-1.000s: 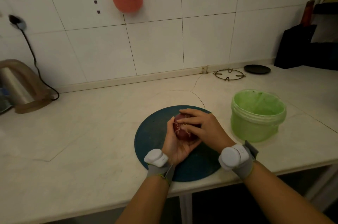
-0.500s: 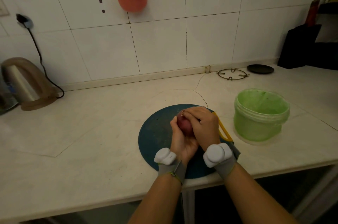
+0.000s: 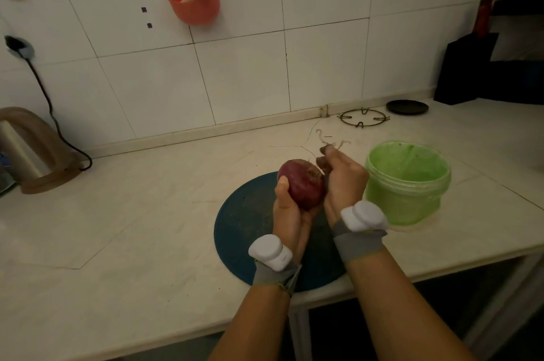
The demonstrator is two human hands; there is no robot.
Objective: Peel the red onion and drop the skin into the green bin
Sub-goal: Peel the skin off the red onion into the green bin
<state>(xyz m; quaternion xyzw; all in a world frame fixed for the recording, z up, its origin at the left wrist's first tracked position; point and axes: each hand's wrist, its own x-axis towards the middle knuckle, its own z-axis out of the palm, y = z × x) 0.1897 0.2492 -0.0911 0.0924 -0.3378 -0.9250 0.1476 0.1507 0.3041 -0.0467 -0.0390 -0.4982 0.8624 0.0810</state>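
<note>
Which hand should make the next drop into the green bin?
Right. The right hand pinches the stringy strands and sits beside the green bin; the left hand is busy holding the red onion.

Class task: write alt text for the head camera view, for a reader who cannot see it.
A left hand holds a red onion above a round dark board, while the right hand pinches thin strands beside its top. An open green bin stands on the counter to their right.

Green bin (image 3: 407, 184) mouth unobstructed
</note>
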